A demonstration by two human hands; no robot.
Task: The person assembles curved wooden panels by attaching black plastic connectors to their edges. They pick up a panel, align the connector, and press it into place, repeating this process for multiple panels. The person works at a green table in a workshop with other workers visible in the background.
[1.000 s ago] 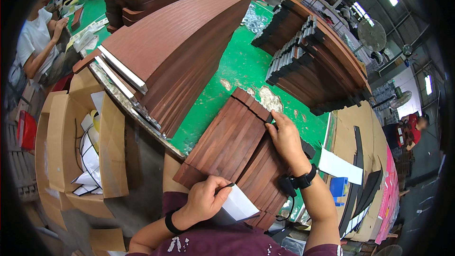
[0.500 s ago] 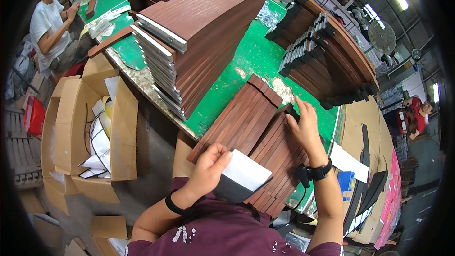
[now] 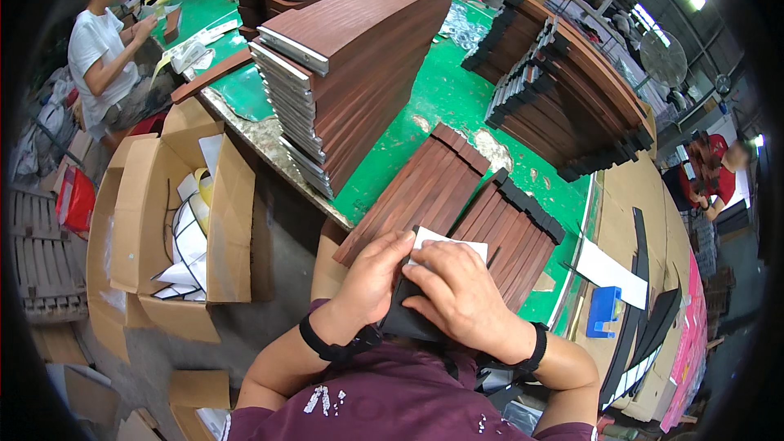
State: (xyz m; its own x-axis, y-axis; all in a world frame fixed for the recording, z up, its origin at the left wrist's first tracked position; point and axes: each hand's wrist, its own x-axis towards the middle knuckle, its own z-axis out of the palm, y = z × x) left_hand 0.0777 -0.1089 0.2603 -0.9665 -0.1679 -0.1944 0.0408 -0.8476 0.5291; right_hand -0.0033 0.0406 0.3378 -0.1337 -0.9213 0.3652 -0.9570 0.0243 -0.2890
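In front of my body, a small sheet, white (image 3: 476, 251) on top with a black part (image 3: 407, 320) below, is between both hands. My left hand (image 3: 366, 279) pinches its left edge between thumb and fingers. Over its face lies my right hand (image 3: 457, 292), fingers bent and pressed onto the sheet; the fingertips are partly hidden. Just beyond are two rows of reddish-brown wood-look slats: the left row (image 3: 412, 192) and the right row (image 3: 510, 241). Black pieces (image 3: 531, 206) line the right row's far ends.
A tall stack of curved brown boards (image 3: 359, 73) stands on the green table (image 3: 425, 106); black-ended boards (image 3: 563, 98) stand at right. An open carton (image 3: 233, 229) sits left. Cardboard at right bears a blue tape dispenser (image 3: 604, 310) and black strips (image 3: 657, 318). Other people work at both sides.
My right hand has come back from the far end of the right slat row to the sheet. The black ends there are now uncovered. My left hand keeps its hold; the view has shifted slightly.
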